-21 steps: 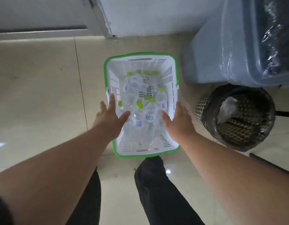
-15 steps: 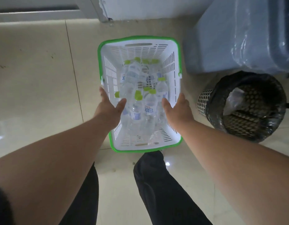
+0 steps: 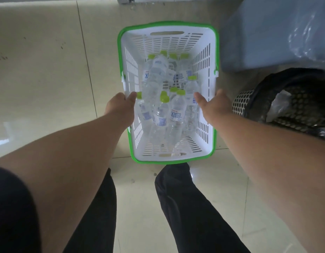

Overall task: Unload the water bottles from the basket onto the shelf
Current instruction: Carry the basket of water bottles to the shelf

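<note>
Legs [image 3: 185, 207]: black trousers, nearest, on tiled floor [image 3: 48, 70].
Left hand [image 3: 120, 106]: clasping basket's left rim.
Right hand [image 3: 215, 105]: clasping right rim.
Basket [image 3: 169, 157]: white, green-edged, between hands.
Water bottles [image 3: 176, 114]: piled inside basket, green caps.
Bin [image 3: 285, 103]: right, black-lined.

Bare forearms; black short sleeve [image 3: 10, 207] on left; black trousers [image 3: 191, 207].

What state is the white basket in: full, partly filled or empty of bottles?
Partly filled. The basket holds a loose jumble of green-capped water bottles low inside, and its slotted walls stand bare above them.
</note>
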